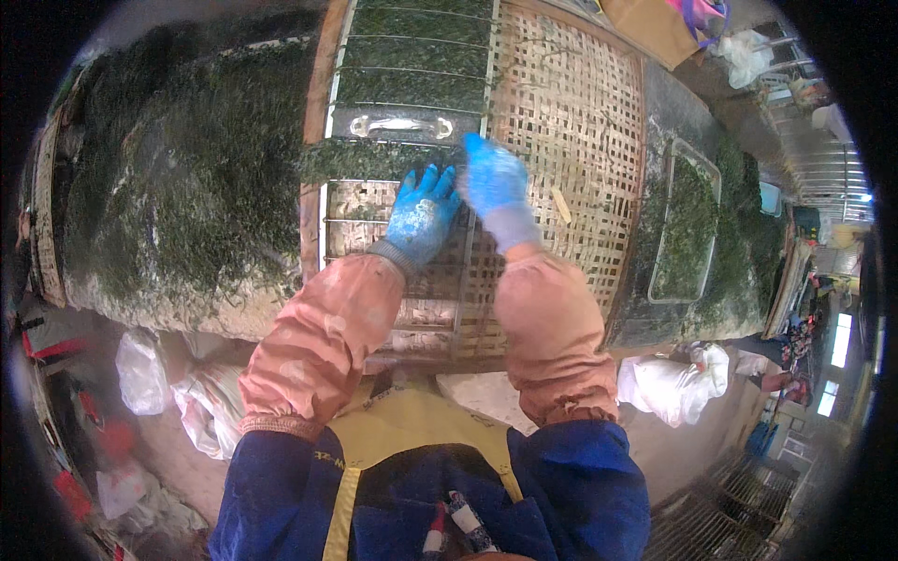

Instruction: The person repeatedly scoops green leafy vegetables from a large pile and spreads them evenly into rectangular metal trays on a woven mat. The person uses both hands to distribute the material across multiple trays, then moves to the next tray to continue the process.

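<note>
My left hand (423, 212), in a blue coated glove, lies palm down with its fingers spread. Its fingertips touch a band of dark green shredded plant material (365, 160) across a metal frame with thin crossbars (325, 231). Close beside it, my right hand (497, 175) is blurred in a blue glove, its fingers bent at the frame's right rail; whether it holds anything is unclear. Just beyond both hands, a dark plate with a pale metal handle (401, 127) rests across the frame. Beneath the frame lies a woven bamboo mat (572, 105).
Heaped green material (189, 168) covers the table's left part. At right, a clear plastic rectangular tray (654, 280) lies amid more of it. A small pale stick (560, 205) rests on the mat. White sacks (673, 382) stand below the table edge; a cardboard box (652, 28) is beyond.
</note>
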Demonstrator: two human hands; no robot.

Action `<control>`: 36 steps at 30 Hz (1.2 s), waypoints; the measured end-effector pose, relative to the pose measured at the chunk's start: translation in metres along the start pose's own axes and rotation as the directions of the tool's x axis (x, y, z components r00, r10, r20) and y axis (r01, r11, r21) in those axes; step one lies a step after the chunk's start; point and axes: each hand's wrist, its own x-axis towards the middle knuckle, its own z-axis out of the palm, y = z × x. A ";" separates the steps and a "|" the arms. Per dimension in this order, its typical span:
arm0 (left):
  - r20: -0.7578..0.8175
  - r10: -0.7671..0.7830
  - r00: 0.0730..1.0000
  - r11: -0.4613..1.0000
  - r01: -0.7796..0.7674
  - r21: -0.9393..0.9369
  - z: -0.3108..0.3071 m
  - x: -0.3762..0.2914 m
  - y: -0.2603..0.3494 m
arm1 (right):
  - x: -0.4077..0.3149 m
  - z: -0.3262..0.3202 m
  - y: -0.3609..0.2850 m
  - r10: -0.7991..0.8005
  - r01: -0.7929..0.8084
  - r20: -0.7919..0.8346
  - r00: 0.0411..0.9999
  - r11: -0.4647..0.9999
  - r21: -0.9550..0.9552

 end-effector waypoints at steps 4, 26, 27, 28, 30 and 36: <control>0.098 -0.183 0.978 0.899 0.207 -0.387 0.011 -0.005 -0.004 | 0.007 -0.003 -0.014 -0.218 0.290 -0.236 0.947 0.894 0.340; -0.090 -0.159 0.983 0.980 0.168 0.108 -0.078 -0.092 -0.113 | -0.044 0.031 -0.069 -0.156 0.138 -0.112 0.981 0.978 -0.157; -0.111 -0.152 0.982 0.981 0.164 0.100 -0.079 -0.097 -0.115 | -0.047 0.039 -0.080 -0.188 0.200 0.094 0.978 0.970 -0.137; -0.101 -0.208 0.973 0.973 0.216 0.081 -0.082 -0.101 -0.119 | -0.050 0.043 -0.086 -0.178 0.178 0.015 0.984 0.976 -0.126; -0.138 -0.299 0.944 0.950 0.308 0.048 -0.088 -0.108 -0.127 | -0.052 0.052 -0.101 -0.141 0.136 -0.032 0.989 0.982 -0.128; -0.092 -0.387 0.918 0.903 0.397 0.162 -0.101 -0.083 -0.149 | -0.030 0.070 -0.163 0.074 -0.061 0.064 0.995 0.982 -0.179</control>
